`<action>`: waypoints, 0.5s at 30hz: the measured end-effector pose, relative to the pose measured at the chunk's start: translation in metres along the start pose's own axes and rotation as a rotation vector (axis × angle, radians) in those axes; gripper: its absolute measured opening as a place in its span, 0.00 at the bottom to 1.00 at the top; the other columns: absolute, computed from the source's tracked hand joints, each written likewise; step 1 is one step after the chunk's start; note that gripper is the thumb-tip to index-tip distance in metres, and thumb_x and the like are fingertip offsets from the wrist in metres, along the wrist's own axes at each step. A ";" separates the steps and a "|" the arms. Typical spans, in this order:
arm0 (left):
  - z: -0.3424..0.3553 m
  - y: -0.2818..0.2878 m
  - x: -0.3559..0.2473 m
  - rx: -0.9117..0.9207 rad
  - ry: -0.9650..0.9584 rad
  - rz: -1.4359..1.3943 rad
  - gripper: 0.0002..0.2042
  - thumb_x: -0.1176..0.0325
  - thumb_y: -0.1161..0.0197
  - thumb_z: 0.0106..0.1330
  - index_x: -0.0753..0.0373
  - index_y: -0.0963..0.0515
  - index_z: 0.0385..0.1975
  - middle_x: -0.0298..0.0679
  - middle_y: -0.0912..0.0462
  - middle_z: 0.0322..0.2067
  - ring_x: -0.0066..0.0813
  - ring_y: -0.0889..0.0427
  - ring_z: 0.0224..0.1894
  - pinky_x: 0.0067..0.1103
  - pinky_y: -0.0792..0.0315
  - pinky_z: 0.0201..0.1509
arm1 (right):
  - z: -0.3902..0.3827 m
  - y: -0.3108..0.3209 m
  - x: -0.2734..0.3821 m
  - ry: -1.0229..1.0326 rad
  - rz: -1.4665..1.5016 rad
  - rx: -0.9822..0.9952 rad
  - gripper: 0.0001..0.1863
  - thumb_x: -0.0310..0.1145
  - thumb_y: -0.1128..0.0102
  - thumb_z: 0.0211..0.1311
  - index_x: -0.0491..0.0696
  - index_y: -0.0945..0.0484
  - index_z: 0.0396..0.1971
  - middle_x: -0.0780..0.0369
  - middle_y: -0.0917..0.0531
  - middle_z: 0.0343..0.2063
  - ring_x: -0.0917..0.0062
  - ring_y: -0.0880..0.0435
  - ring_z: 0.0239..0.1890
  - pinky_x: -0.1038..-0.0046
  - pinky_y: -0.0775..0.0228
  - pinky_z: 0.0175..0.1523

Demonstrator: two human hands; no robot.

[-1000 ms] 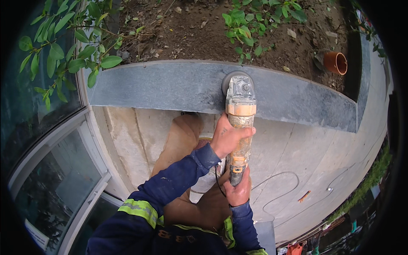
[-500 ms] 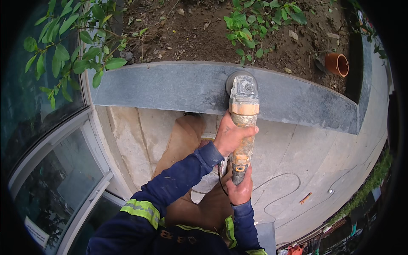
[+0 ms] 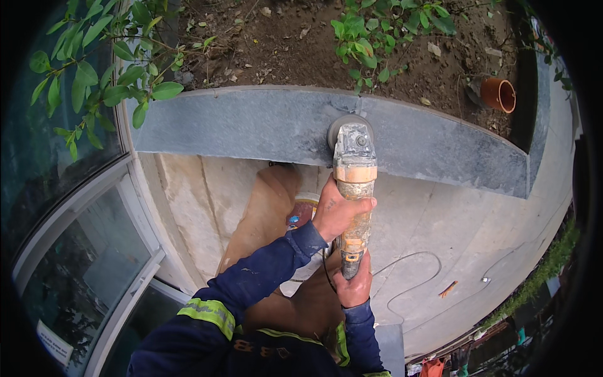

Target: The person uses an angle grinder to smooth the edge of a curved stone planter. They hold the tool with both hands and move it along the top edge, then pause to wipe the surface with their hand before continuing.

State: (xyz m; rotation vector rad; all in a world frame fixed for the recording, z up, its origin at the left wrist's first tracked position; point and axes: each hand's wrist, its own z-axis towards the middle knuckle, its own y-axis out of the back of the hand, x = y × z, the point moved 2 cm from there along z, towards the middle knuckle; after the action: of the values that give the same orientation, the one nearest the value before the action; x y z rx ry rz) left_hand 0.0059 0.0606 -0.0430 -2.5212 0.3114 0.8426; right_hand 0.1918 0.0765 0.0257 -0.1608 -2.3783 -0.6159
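Both my hands grip a worn orange and grey angle grinder (image 3: 356, 188). My left hand (image 3: 336, 215) wraps round the body behind its head, thumb across the top. Around the rear end, near the cord, my right hand (image 3: 354, 286) is closed. The grinder's round disc (image 3: 335, 129) lies against the grey stone coping (image 3: 251, 122) of a planter, close to a seam between slabs. Dark, wet-looking patches mark the stone beside it. How much of the disc touches cannot be seen under the tool head.
Beyond the coping lies planter soil (image 3: 276, 50) with leafy plants (image 3: 367, 38) and a tipped orange pot (image 3: 498, 95). Branches (image 3: 94, 69) overhang the left, above a framed window (image 3: 81, 276). Below me stand a bucket (image 3: 306, 204) and a loose cable (image 3: 418, 254) on the paving.
The grinder and both hands have shifted slightly toward me and to the left, so the disc sits nearer the coping's front edge. More of the bucket shows.
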 end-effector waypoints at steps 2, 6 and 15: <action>0.001 0.001 -0.003 0.000 0.005 -0.005 0.23 0.76 0.30 0.55 0.66 0.26 0.53 0.35 0.20 0.40 0.22 0.21 0.40 0.23 0.24 0.45 | 0.005 -0.001 0.007 0.047 -0.035 -0.025 0.43 0.22 0.34 0.46 0.38 0.43 0.66 0.45 0.17 0.40 0.48 0.16 0.43 0.60 0.23 0.47; 0.017 -0.005 -0.020 0.005 0.006 0.016 0.25 0.76 0.27 0.52 0.67 0.29 0.50 0.36 0.21 0.40 0.24 0.21 0.41 0.23 0.24 0.45 | 0.015 -0.004 0.009 -0.093 0.040 0.007 0.43 0.22 0.35 0.47 0.38 0.43 0.66 0.45 0.17 0.41 0.49 0.15 0.44 0.62 0.23 0.47; 0.012 -0.008 -0.003 0.017 0.005 0.030 0.26 0.76 0.27 0.51 0.67 0.29 0.50 0.37 0.21 0.41 0.25 0.21 0.42 0.24 0.24 0.47 | 0.004 -0.002 0.014 0.075 -0.051 -0.094 0.41 0.22 0.35 0.48 0.37 0.41 0.65 0.45 0.17 0.41 0.49 0.15 0.44 0.61 0.23 0.46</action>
State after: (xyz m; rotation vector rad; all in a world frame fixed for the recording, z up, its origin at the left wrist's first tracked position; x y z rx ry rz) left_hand 0.0000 0.0734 -0.0472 -2.5089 0.3571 0.8409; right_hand 0.1775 0.0758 0.0310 -0.1168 -2.2889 -0.7452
